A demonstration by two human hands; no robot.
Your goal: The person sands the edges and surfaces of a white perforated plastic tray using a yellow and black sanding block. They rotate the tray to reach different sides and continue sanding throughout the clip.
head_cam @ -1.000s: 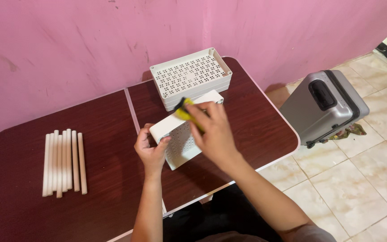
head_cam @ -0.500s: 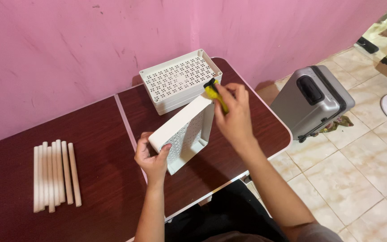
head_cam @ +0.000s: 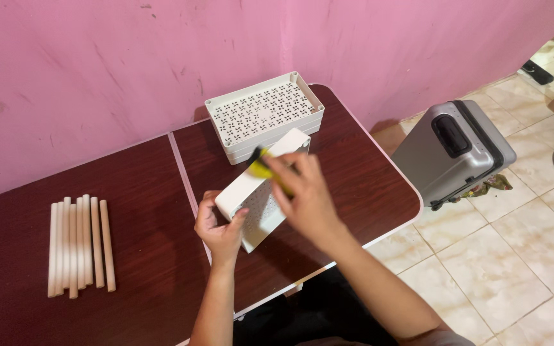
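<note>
Tray tilted between both hands above the surface point(head_cam: 129, 192).
Left hand point(head_cam: 220, 225) clamps the white tray point(head_cam: 259, 192) at its near end; its long axis runs away toward the right hand point(head_cam: 306, 198), closed on a yellow tool point(head_cam: 259, 168).

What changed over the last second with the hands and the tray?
The right hand swept its yellow tool up to the far end of the white tray, then back toward its middle. The left hand kept holding the tilted tray. The stack of trays and white rods stayed put.
</note>
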